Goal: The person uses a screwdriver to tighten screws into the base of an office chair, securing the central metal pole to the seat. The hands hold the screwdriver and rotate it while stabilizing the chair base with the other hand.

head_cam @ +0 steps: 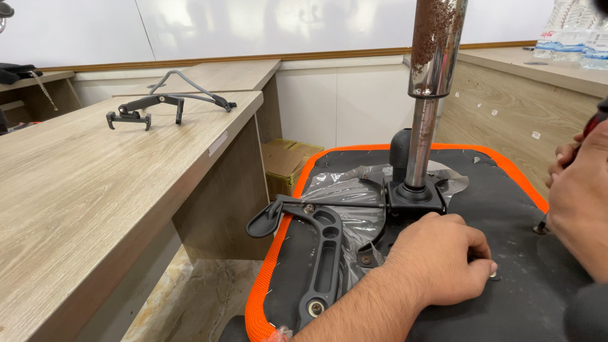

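Office room, white walls with a wood trim strip, long light-wood laminate desk (95,190) on my left with a loose black and grey chair armrest frame (166,101) lying on it. Cardboard box (288,161) on the floor behind, shrink-wrapped water bottles (576,35) on the right counter.

Work piece: upturned office chair seat, black mesh underside with an orange rim (297,183), lying flat in front of me between the desks. Black metal tilt mechanism plate (415,196) sits at seat centre, with a chrome gas lift cylinder, rust-spotted on the upper sleeve (434,69), standing upright out of it. Black plastic armrest bracket (323,253) is bolted along the left edge; torn clear plastic wrap (354,196) is trapped under the hardware.

Handling, my read: seat is bulky and moderately heavy, with the mechanism and cylinder making it top-heavy. Mesh is soft and gives, so no good as a grip. Chrome is slick. Best holds look like the stiff orange rim or the metal plate, not the plastic bracket.

Left hand (437,259) is knuckles up, resting on the seat just beside the plate, fingers curled in tight, pinching a small silver washer or bolt head (493,273) against the fabric. Right hand (579,190) at the frame edge is closed around a red-handled tool (592,123), likely a screwdriver, tip down near the seat; most of it is cropped.
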